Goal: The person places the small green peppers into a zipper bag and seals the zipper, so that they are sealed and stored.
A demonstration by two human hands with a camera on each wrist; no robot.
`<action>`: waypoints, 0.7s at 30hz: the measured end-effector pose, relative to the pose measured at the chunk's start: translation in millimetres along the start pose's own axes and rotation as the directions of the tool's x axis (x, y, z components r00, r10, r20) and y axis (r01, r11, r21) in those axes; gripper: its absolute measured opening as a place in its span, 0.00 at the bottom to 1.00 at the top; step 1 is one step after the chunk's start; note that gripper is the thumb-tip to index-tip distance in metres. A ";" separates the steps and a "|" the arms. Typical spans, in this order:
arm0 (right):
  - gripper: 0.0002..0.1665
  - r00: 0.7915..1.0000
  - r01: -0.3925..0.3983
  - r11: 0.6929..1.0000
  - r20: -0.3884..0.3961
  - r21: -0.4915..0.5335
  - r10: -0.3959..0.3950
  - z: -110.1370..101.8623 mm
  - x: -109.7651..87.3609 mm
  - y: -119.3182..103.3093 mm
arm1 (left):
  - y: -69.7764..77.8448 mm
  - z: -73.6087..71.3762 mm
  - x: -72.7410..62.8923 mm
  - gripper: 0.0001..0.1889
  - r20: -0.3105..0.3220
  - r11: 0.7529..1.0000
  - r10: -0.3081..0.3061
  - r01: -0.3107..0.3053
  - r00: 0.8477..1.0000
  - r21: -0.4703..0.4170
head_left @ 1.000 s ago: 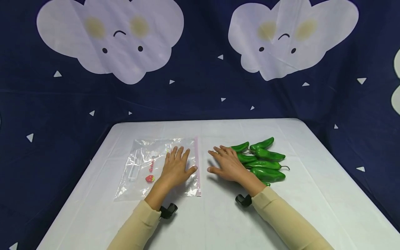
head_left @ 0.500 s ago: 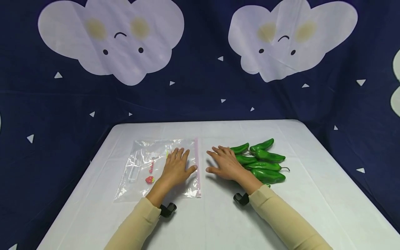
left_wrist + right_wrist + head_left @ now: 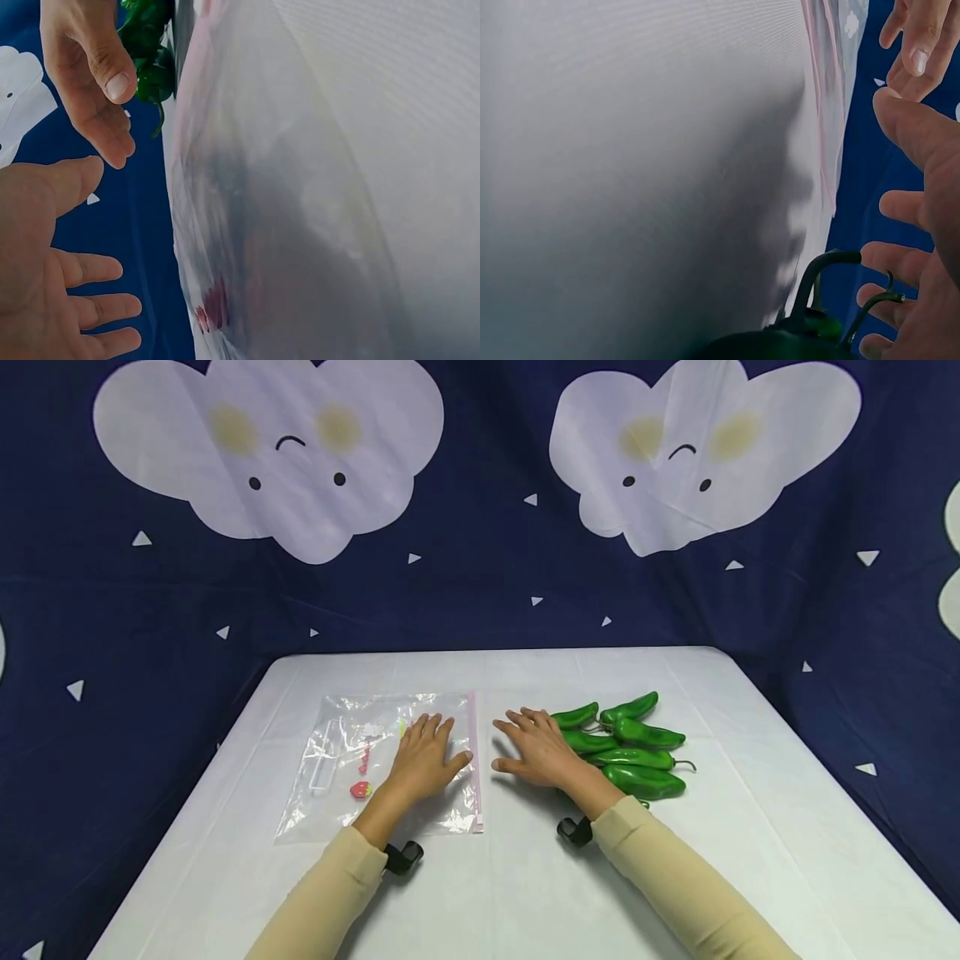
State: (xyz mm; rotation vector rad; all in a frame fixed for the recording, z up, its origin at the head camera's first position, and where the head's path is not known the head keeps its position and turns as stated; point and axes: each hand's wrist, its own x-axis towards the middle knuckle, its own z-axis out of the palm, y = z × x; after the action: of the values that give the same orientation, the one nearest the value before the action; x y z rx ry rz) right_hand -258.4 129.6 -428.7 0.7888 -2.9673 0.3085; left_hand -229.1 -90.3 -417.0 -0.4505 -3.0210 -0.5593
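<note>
In the head view a clear zip bag [image 3: 300,810] with a pink seal strip and small red prints lies flat on the left. Over its right half hovers my left hand [image 3: 422,764], fingers spread, holding nothing. Several green peppers [image 3: 643,782] lie in a group on the right. My right hand [image 3: 542,750] hovers at their left edge with fingers spread and nothing in them, hiding part of some peppers. Both wrist views show a gap between palm and table; in the right wrist view, pepper stems [image 3: 829,259] rise close by the right fingers.
A white-covered table [image 3: 480,902] bears the bag and the peppers. Behind it hangs a dark blue cloth [image 3: 480,593] printed with clouds and small white triangles. A black wrist camera [image 3: 405,857] sits under the left wrist, another black camera [image 3: 574,832] under the right.
My right hand has drifted slightly to the left. The left hand stays almost in place above the bag. The bag and peppers have not moved.
</note>
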 end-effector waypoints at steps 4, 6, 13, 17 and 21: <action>0.43 1.000 0.002 1.000 0.011 -0.004 -0.002 0.2 2.5 0.1 | 0.4 0.6 2.0 0.37 0.012 1.000 0.010 -0.010 1.000 0.006; 0.43 1.000 0.002 1.000 0.013 -0.011 -0.001 0.4 3.5 0.1 | 1.0 1.4 3.4 0.37 0.016 1.000 0.013 -0.013 1.000 0.007; 0.43 0.999 0.009 1.000 0.031 -0.024 -0.008 2.8 7.5 -0.6 | 2.8 9.2 8.9 0.37 0.037 1.000 0.005 -0.006 0.999 0.025; 0.42 0.999 0.015 1.000 0.042 -0.025 -0.014 4.5 9.1 -1.6 | 4.0 13.4 10.7 0.37 0.036 0.999 0.007 -0.008 0.999 0.045; 0.41 0.999 0.011 1.000 0.049 -0.028 -0.010 4.6 9.3 -2.9 | 5.3 14.7 12.4 0.38 0.031 0.998 0.008 -0.010 0.999 0.068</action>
State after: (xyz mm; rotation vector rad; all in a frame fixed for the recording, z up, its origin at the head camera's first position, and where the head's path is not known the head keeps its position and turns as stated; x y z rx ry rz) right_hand -265.0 121.7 -431.7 0.8204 -3.0042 0.2498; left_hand -239.2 -76.9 -427.8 -0.4738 -3.0540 -0.4519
